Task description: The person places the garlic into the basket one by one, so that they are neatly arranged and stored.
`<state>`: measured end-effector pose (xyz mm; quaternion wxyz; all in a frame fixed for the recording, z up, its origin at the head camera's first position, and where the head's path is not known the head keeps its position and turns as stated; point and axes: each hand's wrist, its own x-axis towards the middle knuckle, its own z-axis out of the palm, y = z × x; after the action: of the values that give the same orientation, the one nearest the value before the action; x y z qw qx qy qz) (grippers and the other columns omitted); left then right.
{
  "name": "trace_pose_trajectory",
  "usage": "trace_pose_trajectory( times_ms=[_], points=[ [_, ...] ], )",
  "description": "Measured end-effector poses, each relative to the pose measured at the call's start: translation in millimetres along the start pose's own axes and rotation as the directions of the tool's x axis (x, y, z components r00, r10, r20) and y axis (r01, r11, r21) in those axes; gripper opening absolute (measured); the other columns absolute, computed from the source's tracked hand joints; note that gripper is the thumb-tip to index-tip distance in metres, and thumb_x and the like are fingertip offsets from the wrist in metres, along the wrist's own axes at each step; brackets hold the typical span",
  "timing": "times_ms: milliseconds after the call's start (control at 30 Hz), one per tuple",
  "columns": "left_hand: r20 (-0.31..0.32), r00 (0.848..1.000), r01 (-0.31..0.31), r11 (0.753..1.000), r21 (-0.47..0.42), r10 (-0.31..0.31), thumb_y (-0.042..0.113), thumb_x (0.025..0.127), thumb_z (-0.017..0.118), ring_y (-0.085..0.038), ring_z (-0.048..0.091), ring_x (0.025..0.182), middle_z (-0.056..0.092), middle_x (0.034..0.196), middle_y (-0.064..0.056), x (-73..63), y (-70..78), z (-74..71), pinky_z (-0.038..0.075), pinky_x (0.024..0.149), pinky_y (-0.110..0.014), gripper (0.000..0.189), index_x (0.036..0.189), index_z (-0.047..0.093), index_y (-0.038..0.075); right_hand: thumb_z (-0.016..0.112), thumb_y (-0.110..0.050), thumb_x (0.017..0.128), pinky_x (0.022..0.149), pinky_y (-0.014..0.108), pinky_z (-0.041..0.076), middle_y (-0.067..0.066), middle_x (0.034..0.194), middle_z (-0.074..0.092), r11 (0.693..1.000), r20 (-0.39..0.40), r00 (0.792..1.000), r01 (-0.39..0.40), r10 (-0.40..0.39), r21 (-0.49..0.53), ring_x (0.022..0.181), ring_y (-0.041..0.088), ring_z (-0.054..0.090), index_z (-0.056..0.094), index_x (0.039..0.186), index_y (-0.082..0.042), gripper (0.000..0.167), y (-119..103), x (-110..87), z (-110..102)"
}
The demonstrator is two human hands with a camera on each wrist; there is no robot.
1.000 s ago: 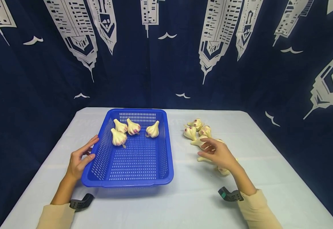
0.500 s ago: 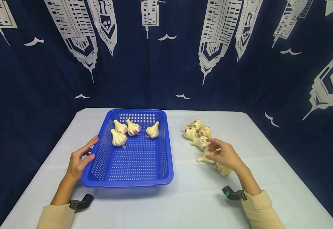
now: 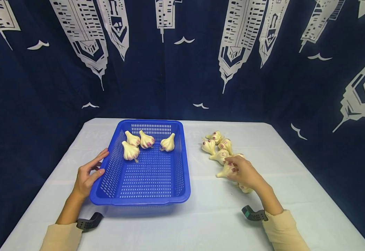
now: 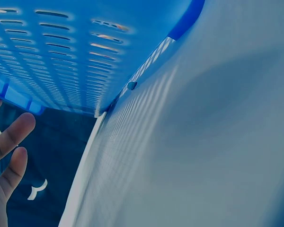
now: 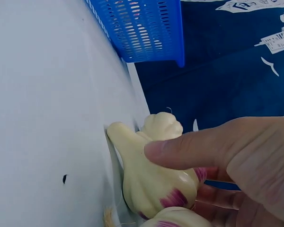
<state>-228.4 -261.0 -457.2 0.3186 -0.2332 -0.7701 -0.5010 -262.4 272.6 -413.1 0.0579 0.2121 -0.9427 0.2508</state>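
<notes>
In the right hand (image 3: pixel 244 172): a garlic bulb (image 3: pixel 227 170), pinched between thumb and fingers, lying apparently on its side on the desk (image 3: pixel 207 223), stem toward the blue basket (image 3: pixel 138 201). Against the basket's left wall: the left hand (image 3: pixel 83 176), with fingers extended and relaxed, gripping nothing. Inside the basket, toward the far end: four further bulbs (image 3: pixel 130 151). Crowded about the pinched bulb: neighbouring bulbs (image 3: pixel 219 157), some close enough to be jostled, by present judgement. For a sound grip, best to seat the thumb on the swollen body rather than the slender stem, and to bring the fingers well round the opposite side. Press only enough to prevent slipping on the smooth, glossy surface. Lift straight upward before any sideways travel, so as not to roll the adjoining bulbs. Meanwhile, steady the basket lightly from outside, without shoving it out of line or tipping it
</notes>
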Motion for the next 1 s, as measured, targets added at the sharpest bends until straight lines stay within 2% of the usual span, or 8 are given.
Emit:
trace_pose_trajectory(
  times_ms=[100,267,500,700,1000],
  points=[
    [0.006,1.000,-0.010,1.000,0.001,0.010,-0.004,0.078,0.053,-0.002,0.062,0.085,0.056,0.140,-0.006,0.2,-0.8,-0.3,0.043,0.068,-0.021,0.050,0.126,0.062,-0.009,0.082,0.003,0.073,0.086,0.051,0.050,0.026,0.123,0.058,1.000,0.000,1.000,0.008,-0.008,-0.027,0.101,0.036,0.059,0.061,0.127,0.005,0.058,2,-0.2,1],
    [-0.002,1.000,-0.014,1.000,-0.006,0.014,-0.004,0.077,0.054,-0.002,0.062,0.085,0.057,0.139,-0.007,0.4,-2.4,-0.2,0.043,0.068,-0.020,0.050,0.126,0.062,-0.010,0.080,0.006,0.073,0.087,0.051,0.049,0.027,0.124,0.055,0.998,0.014,0.999,-0.033,0.034,-0.053,0.106,0.038,0.056,0.061,0.128,0.003,0.058,4,-0.3,5],
    [0.057,0.998,-0.025,1.000,0.016,0.024,-0.002,0.082,0.052,0.002,0.061,0.089,0.053,0.144,-0.005,0.2,-1.0,-3.3,0.043,0.070,-0.019,0.049,0.130,0.059,-0.009,0.078,0.009,0.073,0.087,0.049,0.049,0.025,0.124,0.053,0.995,0.027,0.998,-0.062,0.064,-0.082,0.109,0.038,0.053,0.060,0.130,0.003,0.061,5,-0.5,10],
    [0.047,0.999,-0.017,1.000,0.014,0.016,-0.002,0.082,0.052,0.001,0.061,0.089,0.054,0.143,-0.005,0.8,0.6,-2.8,0.043,0.070,-0.019,0.049,0.129,0.059,-0.009,0.079,0.010,0.071,0.084,0.047,0.050,0.025,0.122,0.053,0.993,0.022,0.999,-0.045,0.048,-0.109,0.105,0.036,0.054,0.059,0.129,0.005,0.062,7,-0.9,12],
    [0.007,1.000,-0.026,1.000,0.000,0.026,-0.005,0.078,0.053,-0.001,0.062,0.088,0.056,0.140,-0.008,-0.1,-4.0,-0.8,0.043,0.069,-0.019,0.049,0.126,0.061,-0.011,0.080,0.001,0.073,0.088,0.052,0.049,0.027,0.122,0.054,0.995,0.004,1.000,-0.026,0.027,-0.096,0.105,0.039,0.057,0.057,0.128,0.006,0.060,3,-1.0,10]
  ],
)
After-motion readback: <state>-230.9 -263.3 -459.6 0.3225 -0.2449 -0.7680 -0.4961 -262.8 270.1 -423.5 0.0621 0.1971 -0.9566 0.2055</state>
